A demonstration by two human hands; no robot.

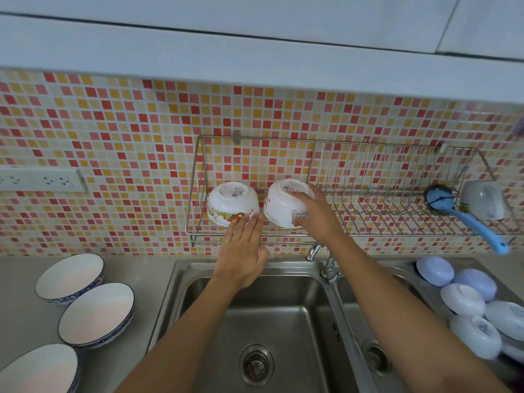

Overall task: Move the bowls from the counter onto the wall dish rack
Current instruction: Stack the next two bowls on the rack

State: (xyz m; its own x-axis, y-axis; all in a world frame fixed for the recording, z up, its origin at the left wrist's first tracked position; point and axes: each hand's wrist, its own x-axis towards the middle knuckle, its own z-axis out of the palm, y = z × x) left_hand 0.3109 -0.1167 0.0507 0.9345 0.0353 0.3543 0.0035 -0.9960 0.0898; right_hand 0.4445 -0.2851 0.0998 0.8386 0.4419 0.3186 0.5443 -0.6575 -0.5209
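Two white plastic bowls sit upside down on the left part of the wire wall dish rack [368, 236]. The left bowl [231, 201] has cartoon prints; my left hand [243, 251] is flat with fingers extended, its fingertips touching that bowl's lower rim. My right hand [314, 214] grips the right bowl [279, 205] from its right side. Three blue-rimmed white bowls stand upright on the counter at the left: one [71, 276], one [97, 313] and one [37, 370]. Several pale blue and white bowls [467, 299] lie upside down at the right.
A double steel sink [272, 321] with a faucet [326, 262] lies below the rack. A blue-handled brush [465, 217] and a grey cup [483, 198] occupy the rack's right end. A white socket strip [39, 180] is on the mosaic wall at the left.
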